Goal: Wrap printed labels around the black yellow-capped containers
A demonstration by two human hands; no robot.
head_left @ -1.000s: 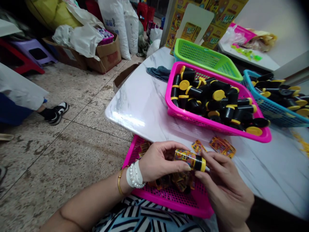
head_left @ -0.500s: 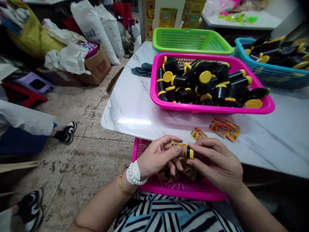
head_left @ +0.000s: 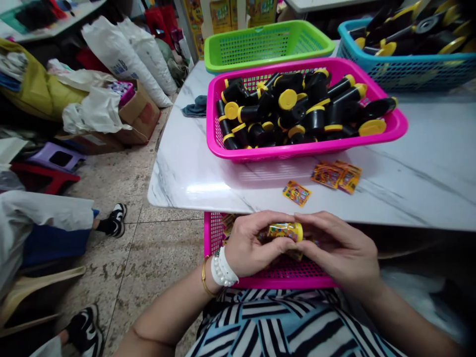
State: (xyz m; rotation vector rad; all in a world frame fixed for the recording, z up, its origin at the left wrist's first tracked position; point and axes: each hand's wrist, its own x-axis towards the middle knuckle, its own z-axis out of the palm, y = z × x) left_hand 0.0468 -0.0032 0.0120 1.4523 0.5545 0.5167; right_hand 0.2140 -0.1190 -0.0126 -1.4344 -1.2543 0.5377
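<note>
A small canister with a yellow cap and a printed yellow-orange wrapper (head_left: 283, 231) lies sideways between my hands, above the lower pink basket (head_left: 297, 282). My left hand (head_left: 253, 243) wraps its fingers and thumb around the wrapped body. At the capped end, the fingertips and thumb of my right hand (head_left: 340, 248) close on it. Printed wrappers (head_left: 228, 223) lie in the basket on my lap, mostly hidden by my hands. On the table edge just beyond rest a single orange printed sachet (head_left: 296, 193) and a small pile of similar sachets (head_left: 336, 176).
A pink basket (head_left: 316, 147) of black canisters with yellow caps stands on the marbled table (head_left: 178, 173). Behind are a green basket (head_left: 267, 29) and a blue basket (head_left: 409, 69) of more canisters. A dark cloth (head_left: 195, 106) lies left. Another person's leg (head_left: 48, 213) shows at left.
The canister has turned in my hands; the black band beside its cap no longer shows. My fingers have closed further round it. The camera view has shifted, moving the table's contents leftward and up.
</note>
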